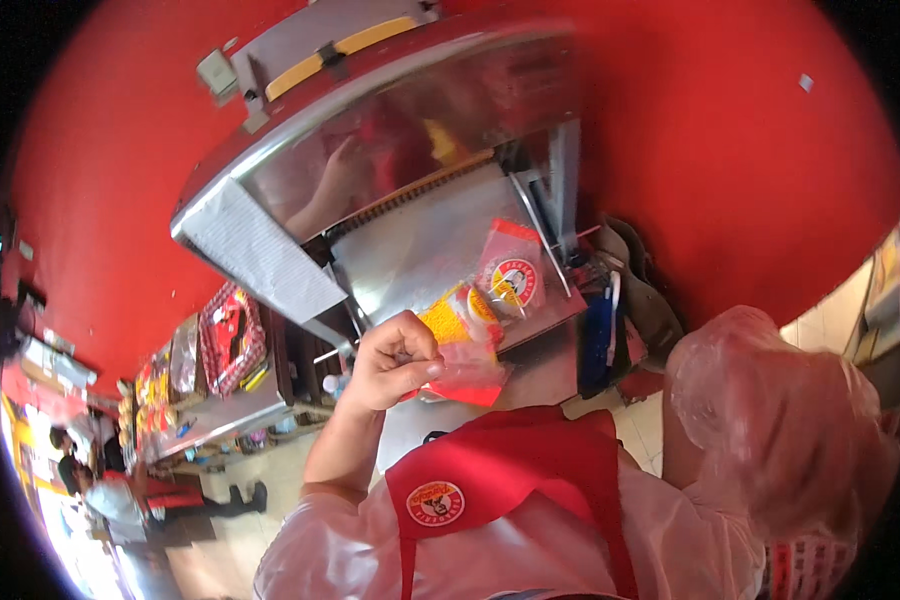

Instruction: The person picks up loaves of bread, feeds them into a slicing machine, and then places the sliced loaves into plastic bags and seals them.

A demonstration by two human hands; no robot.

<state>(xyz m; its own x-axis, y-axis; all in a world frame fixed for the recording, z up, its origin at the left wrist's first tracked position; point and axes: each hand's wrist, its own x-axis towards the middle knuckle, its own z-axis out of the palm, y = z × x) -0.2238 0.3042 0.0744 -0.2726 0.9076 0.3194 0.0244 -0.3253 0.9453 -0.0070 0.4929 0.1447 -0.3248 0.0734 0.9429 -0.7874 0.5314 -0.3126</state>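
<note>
My left hand (pixel 398 362) is closed in a pinch, thumb against the curled fingers, at the left edge of a clear packet with red ends. Yellow pieces (pixel 445 318) fill the far part of this packet (pixel 478 368), over the front of a metal tray. A flat clear packet (pixel 511 258) with a red top edge and a round printed emblem lies just beyond it. On the right, my right forearm (pixel 678 435) reaches a large, crumpled clear plastic bag (pixel 780 410). My right hand is hidden there, and its fingers do not show.
The metal tray (pixel 410 245) sits beneath a slanted hood (pixel 390 120) with a sheet of paper (pixel 255 240) on it. Blue and dark items (pixel 598 335) stand at its right. A counter (pixel 220 420) with packaged goods runs along the left, with people (pixel 120 500) beyond.
</note>
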